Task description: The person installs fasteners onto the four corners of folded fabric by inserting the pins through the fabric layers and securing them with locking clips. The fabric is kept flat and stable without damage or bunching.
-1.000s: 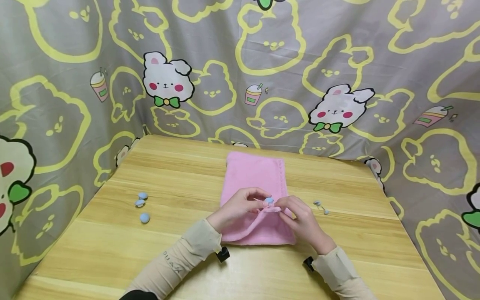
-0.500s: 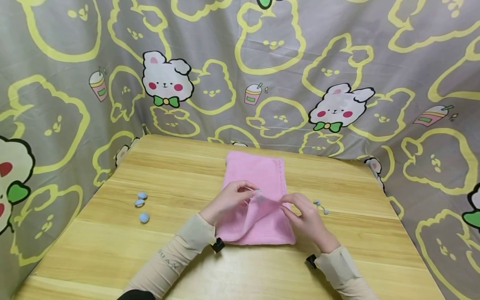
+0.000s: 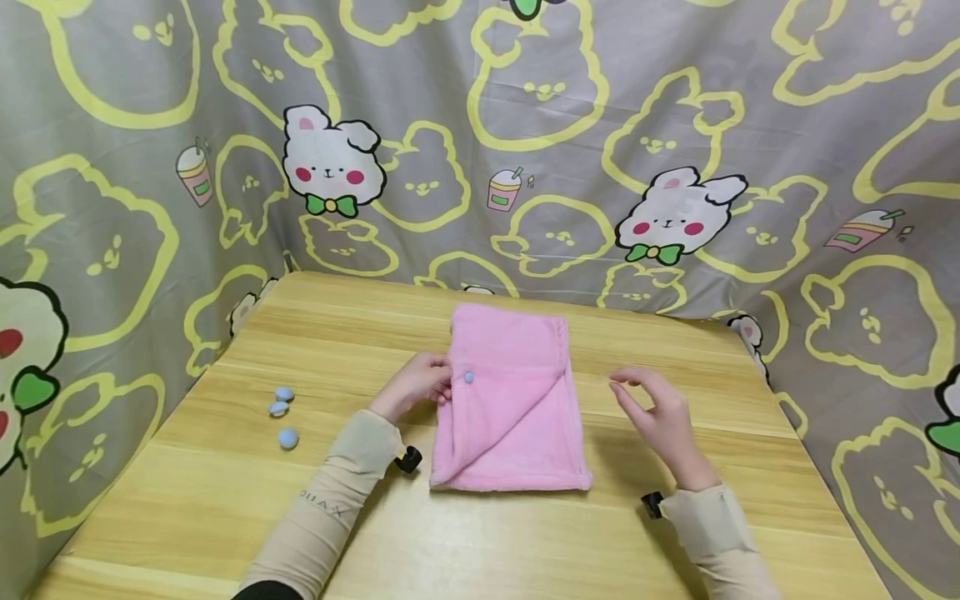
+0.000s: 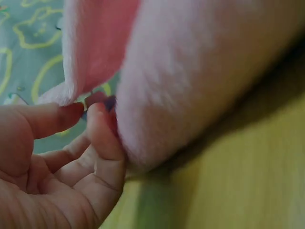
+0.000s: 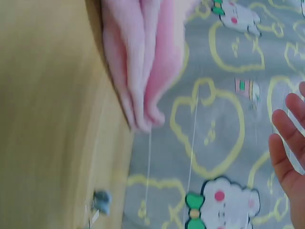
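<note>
A folded pink towel (image 3: 517, 417) lies mid-table, its top layer turned over in a diagonal flap. A small blue pin head (image 3: 468, 377) sits near the flap's upper left corner. My left hand (image 3: 442, 387) pinches the towel's left edge beside that pin. In the left wrist view, the left hand (image 4: 88, 112) has thumb and forefinger closed on the pink towel (image 4: 190, 71). My right hand (image 3: 626, 385) hovers to the right of the towel with relaxed fingers, holding nothing. The right wrist view shows the right hand's fingers (image 5: 288, 143) apart from the towel (image 5: 143, 62).
Three loose blue pin heads (image 3: 282, 412) lie on the wooden table (image 3: 525, 542) to the left. Another small pin (image 5: 101, 200) lies right of the towel, seen in the right wrist view. A cartoon-print curtain (image 3: 525, 125) closes in the back and both sides.
The left hand carried the flap corner with the blue pin up and left to the towel's left edge. The right hand let go of the towel and moved right.
</note>
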Available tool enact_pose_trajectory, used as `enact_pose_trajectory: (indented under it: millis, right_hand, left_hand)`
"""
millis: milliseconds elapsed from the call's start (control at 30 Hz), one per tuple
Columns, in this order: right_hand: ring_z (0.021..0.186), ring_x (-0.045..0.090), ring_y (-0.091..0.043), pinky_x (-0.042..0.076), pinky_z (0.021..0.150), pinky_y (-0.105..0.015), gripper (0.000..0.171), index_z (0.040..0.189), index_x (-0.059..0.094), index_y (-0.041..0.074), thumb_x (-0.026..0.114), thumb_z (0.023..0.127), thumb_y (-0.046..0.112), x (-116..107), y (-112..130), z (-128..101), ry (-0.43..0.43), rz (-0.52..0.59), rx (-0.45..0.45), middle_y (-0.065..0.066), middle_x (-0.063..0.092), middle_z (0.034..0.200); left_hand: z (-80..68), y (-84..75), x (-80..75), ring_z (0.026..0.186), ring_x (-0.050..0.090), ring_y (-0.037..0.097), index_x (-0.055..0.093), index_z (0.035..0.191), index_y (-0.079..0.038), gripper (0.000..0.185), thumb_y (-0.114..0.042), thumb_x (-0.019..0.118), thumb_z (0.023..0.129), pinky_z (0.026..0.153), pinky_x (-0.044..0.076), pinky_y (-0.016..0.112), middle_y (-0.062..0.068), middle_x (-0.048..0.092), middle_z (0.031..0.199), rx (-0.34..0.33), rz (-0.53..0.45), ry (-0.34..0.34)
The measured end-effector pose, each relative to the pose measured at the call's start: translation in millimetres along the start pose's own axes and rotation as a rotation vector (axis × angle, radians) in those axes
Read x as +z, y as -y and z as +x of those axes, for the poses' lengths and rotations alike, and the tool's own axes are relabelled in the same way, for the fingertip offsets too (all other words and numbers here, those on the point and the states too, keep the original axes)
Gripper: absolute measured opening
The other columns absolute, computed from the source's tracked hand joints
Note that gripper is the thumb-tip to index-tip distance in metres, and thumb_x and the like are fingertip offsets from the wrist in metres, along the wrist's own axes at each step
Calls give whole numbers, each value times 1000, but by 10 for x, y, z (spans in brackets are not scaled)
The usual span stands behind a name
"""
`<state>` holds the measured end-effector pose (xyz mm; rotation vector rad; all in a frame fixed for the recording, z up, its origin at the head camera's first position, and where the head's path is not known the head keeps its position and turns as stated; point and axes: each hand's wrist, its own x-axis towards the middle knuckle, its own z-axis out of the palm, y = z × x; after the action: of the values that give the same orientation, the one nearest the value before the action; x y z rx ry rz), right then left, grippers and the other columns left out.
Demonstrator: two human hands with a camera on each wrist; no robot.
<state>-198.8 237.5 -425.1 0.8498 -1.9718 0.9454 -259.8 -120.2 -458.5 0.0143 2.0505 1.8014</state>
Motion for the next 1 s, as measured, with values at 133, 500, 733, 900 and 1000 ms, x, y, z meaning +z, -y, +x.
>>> enact_pose_trajectory:
  millis: [133, 500, 733, 900, 1000]
  right_hand:
    - [89, 60, 0, 45, 84, -9, 28, 93, 70, -2, 71, 71, -20, -154, -81, -6, 3, -59, 115, -16, 70, 88]
    - [86, 54, 13, 43, 75, -8, 18, 96, 69, -2, 69, 81, -12, -382, -329, -97, 22, -168, 282, -15, 70, 87]
    - [77, 45, 19, 41, 64, -6, 16, 101, 68, 0, 70, 85, -1, -463, -409, -136, 156, -280, 416, -11, 68, 80]
    - [76, 51, 5, 44, 61, -16, 15, 102, 67, 0, 69, 88, 6, -461, -473, -182, 318, -317, 494, -7, 66, 80]
    - [77, 55, -9, 45, 63, -24, 18, 105, 67, 0, 67, 91, 11, -428, -522, -233, 434, -318, 556, -7, 65, 82]
  left_hand:
    - [39, 70, -54, 50, 54, 8, 54, 85, -2, 10, -1, 44, 89, 49, 48, 19, 2, 57, 63, -52, 51, 11]
    - [-38, -64, -159, 58, 52, 10, 63, 109, 2, 24, -18, 55, 98, 50, 42, 20, 4, 62, 74, 71, 177, -166]
    - [-208, -344, -17, 66, 57, 17, 67, 104, -4, 24, -26, 59, 97, 57, 42, 21, 2, 63, 74, 288, 183, -297]
    - [-320, -459, 95, 65, 57, 15, 69, 100, -6, 24, -28, 61, 96, 62, 47, 22, 6, 65, 74, 393, 189, -316]
    - [-382, -499, 153, 64, 57, 16, 69, 98, -5, 23, -27, 62, 96, 60, 46, 22, 11, 66, 76, 454, 197, -298]
